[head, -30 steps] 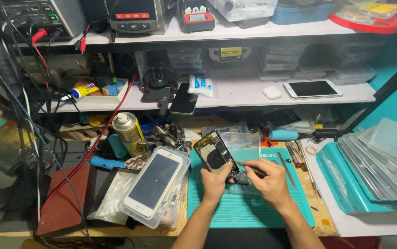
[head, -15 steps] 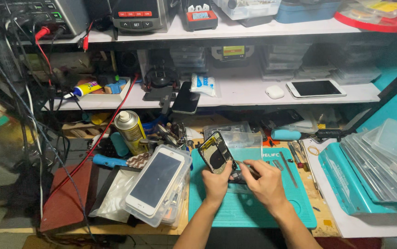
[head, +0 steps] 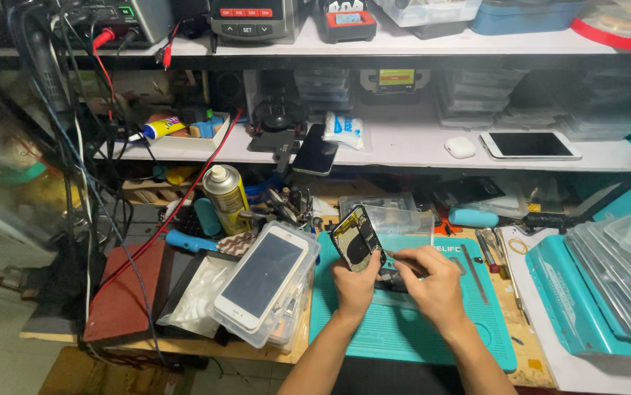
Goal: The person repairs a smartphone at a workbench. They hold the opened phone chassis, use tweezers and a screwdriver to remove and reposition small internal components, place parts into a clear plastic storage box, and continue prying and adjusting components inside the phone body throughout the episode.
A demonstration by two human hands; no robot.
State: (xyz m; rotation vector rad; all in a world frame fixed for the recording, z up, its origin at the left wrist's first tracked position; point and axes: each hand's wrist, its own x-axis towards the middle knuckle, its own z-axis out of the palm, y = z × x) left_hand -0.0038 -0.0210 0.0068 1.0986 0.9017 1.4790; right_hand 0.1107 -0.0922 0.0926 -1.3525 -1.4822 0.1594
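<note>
While the left hand [head: 354, 284] clamps the opened phone [head: 357, 239], tilted with its long axis running near-to-far, the right hand [head: 432, 281] pinches a thin tool [head: 402, 257] just right of it above the teal mat [head: 403, 338].

Phone repair workshop; teal work mat [head: 374, 329], spray can [head: 226, 199], bench meters [head: 255, 18]

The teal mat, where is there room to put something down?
The teal mat is bare along its near edge, below the left hand and right hand. Left, the clear box crowds it; beyond the opened phone, tools pile up.
</note>
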